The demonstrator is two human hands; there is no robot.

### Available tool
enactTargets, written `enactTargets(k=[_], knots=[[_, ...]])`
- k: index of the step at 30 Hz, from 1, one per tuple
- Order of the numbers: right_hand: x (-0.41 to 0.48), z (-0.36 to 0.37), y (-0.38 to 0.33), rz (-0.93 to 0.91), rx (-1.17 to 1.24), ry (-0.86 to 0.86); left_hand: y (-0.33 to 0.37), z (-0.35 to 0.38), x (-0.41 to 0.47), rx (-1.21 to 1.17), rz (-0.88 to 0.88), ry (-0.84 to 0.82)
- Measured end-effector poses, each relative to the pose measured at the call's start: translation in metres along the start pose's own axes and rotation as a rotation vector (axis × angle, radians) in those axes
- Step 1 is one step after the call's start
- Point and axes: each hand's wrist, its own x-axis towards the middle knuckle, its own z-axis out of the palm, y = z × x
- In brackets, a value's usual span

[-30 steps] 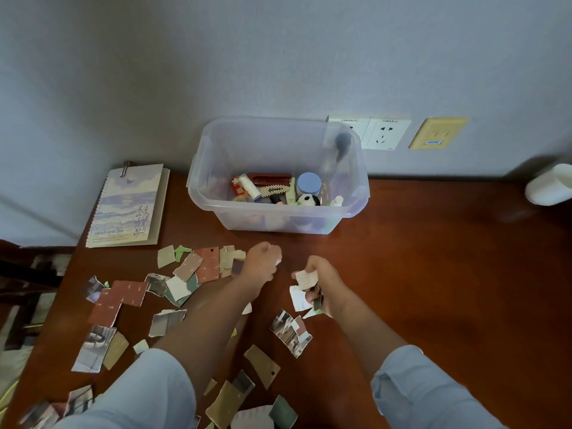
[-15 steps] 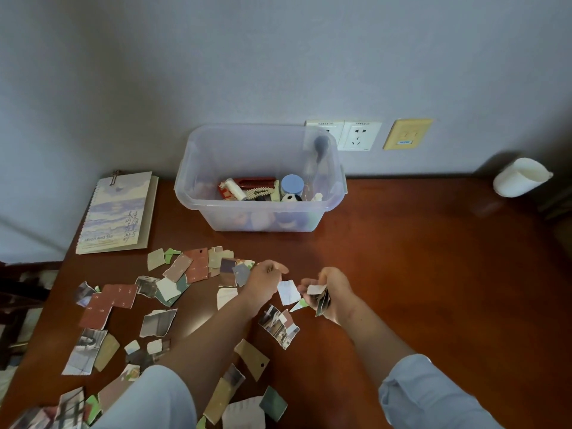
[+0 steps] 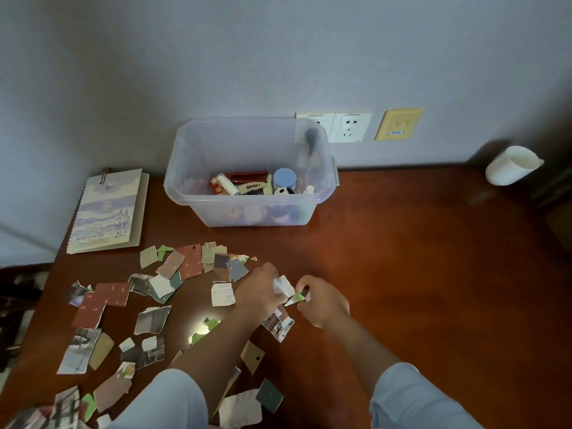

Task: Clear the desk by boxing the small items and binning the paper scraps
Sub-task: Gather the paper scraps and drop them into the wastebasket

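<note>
Loose paper scraps (image 3: 153,318) littered the desk (image 3: 433,274) at near left. Mid-desk, the left hand (image 3: 261,289) pinched a white scrap (image 3: 284,286) beside the right hand (image 3: 325,301), which clamped a small bundle (image 3: 296,299); stacking pieces flat would probably prevent spills. Behind, the clear box (image 3: 247,198) held small items (image 3: 283,178).

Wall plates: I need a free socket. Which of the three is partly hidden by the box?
The left socket: the box covers its lower part; the middle socket and yellow plate show whole.
</note>
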Motion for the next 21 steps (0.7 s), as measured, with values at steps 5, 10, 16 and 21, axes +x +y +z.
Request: enactTargets(k=[5, 10, 16, 21], knots=[[0.005, 0.002, 0.002, -0.032, -0.028, 0.003, 0.003, -0.003, 0.002, 0.011, -0.032, -0.026], [0.012, 0.0, 0.004, -0.054, -0.044, -0.014, 0.001, -0.002, 0.001, 0.035, 0.0, -0.04], [0.013, 0.002, 0.003, -0.075, -0.073, -0.017, 0.002, 0.002, -0.004, 0.008, 0.038, -0.055], [0.012, 0.004, 0.002, -0.095, -0.116, -0.025, 0.0, 0.002, -0.008, -0.218, -0.058, -0.046]])
